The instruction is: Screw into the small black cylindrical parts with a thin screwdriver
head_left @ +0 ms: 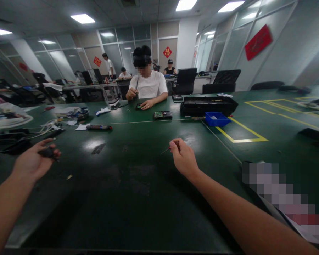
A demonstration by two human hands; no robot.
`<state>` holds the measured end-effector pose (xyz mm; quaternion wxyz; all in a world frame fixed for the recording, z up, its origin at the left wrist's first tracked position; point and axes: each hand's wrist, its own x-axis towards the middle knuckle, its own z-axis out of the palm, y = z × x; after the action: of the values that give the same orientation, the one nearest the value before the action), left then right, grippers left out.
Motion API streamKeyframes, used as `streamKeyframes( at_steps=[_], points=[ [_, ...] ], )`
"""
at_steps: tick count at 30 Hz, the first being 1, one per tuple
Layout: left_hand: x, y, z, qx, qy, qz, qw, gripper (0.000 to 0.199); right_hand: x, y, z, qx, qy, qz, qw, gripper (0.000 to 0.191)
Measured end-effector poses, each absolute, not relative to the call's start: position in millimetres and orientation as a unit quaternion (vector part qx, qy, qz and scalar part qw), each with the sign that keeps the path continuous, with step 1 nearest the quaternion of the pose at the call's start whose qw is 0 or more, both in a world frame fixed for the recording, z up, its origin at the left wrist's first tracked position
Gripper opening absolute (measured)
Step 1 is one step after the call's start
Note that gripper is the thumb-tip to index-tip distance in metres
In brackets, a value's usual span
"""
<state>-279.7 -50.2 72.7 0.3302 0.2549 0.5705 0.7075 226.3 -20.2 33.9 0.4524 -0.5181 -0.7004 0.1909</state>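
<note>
My left hand is raised over the left side of the green table, its fingers curled round a small dark object whose kind I cannot make out. Nearer the middle, my right hand pinches a slim tool with a thin metal shaft, which looks like a screwdriver. The shaft points left and slightly down; the fingers hide most of its reddish handle. The two hands are well apart, with table surface between them.
Across the table a person works on a small device. In front lie a hard drive, a long black tray and a blue bin. An electric screwdriver and white cables lie left. A blurred-out item is at right.
</note>
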Motion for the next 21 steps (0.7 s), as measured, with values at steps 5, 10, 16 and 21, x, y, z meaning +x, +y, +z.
streamKeyframes(
  at_steps=[5, 10, 16, 21],
  points=[
    [-205, -36, 83, 0.295, 0.516, 0.685, 0.421, 0.038, 226, -21, 35, -0.515, -0.7, 0.194, 0.456, 0.027],
    [-126, -24, 77, 0.343, 0.473, 0.646, 0.492, 0.036, 227, -20, 34, -0.515, -0.702, 0.19, 0.454, 0.027],
    [-44, -17, 68, 0.427, 0.445, 0.583, 0.528, 0.039, 227, -18, 31, -0.513, -0.7, 0.179, 0.464, 0.025],
    [5, -18, 64, 0.491, 0.397, 0.538, 0.558, 0.035, 228, -19, 32, -0.51, -0.703, 0.183, 0.46, 0.026]
  ],
)
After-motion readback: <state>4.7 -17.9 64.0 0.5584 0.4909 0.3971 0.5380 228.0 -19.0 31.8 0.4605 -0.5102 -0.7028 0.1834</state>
